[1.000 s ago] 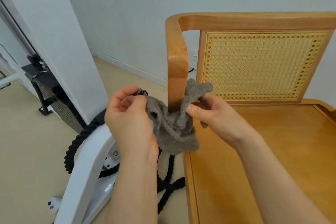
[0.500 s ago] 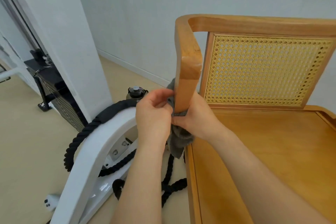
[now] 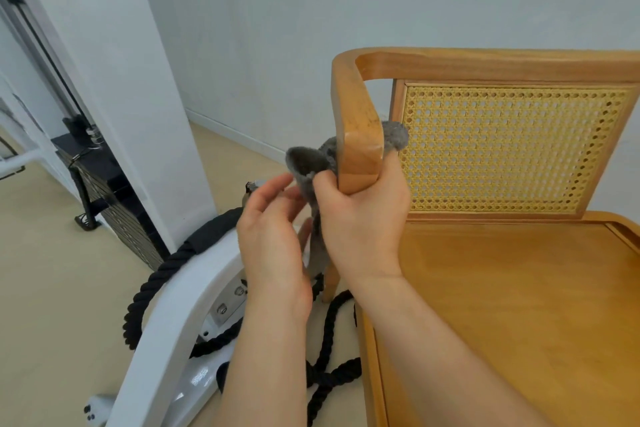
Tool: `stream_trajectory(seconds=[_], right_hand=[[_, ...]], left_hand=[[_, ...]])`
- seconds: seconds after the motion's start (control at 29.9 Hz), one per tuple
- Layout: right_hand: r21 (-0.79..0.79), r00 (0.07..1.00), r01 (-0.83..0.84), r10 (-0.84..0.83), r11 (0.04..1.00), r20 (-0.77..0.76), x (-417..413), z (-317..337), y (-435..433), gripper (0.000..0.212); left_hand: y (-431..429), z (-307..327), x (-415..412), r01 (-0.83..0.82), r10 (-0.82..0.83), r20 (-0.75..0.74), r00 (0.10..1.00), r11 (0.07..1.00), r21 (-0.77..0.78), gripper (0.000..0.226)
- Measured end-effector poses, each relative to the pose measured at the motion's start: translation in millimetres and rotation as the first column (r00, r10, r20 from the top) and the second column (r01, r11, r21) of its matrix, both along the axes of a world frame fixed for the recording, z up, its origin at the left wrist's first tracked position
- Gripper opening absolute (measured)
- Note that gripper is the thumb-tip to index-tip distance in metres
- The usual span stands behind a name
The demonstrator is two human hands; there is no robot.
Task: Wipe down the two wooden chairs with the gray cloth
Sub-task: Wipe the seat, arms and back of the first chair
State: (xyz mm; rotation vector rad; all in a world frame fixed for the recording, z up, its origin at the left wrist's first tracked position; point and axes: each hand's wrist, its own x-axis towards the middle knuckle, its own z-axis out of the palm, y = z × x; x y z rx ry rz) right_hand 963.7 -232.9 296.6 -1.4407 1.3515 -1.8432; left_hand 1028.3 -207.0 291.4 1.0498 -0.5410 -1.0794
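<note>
A wooden chair (image 3: 502,288) with a cane back fills the right of the head view. Its left armrest post (image 3: 358,149) stands at the centre. The gray cloth (image 3: 306,159) is wrapped around that post, with one end sticking out on the right side and another hanging below. My right hand (image 3: 360,222) grips the cloth around the post just under the armrest. My left hand (image 3: 273,239) is beside it on the left, fingers relaxed and apart from the cloth. Only one chair is in view.
A white curved frame (image 3: 166,333) stands left of the chair, with a thick black rope (image 3: 156,284) coiled on the floor around it. A white pillar (image 3: 138,80) and a black stand (image 3: 104,184) are further left. A white wall is behind.
My right hand has slid the cloth up the post to just under the armrest. My left hand has let go of the cloth and drawn back.
</note>
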Motion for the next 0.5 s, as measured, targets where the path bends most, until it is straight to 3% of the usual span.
stream_trajectory(seconds=[0.13,0.33,0.4,0.43,0.5], right_hand=[[-0.048,1.0,-0.002,0.002,0.999,0.012,2,-1,5,0.025],[0.009,0.974,-0.225,0.225,0.974,0.031,-12,-6,29,0.013],[-0.142,0.964,-0.266,0.259,0.953,-0.064,-18,8,44,0.01],[-0.213,0.951,-0.295,0.265,0.931,-0.159,-20,16,50,0.019],[-0.226,0.862,-0.323,0.187,0.919,-0.47,-20,31,52,0.04]], left_hand=[[4,7,-10,0.118,-0.12,0.116,0.986,0.993,0.024,0.024],[11,16,-10,0.261,-0.248,0.137,0.959,0.962,-0.082,0.018],[13,19,-9,0.289,-0.271,0.144,0.952,0.949,-0.125,0.017],[13,20,-9,0.266,-0.249,0.129,0.96,0.953,-0.145,0.019],[15,21,-9,0.176,-0.159,0.106,0.982,0.967,-0.181,0.022]])
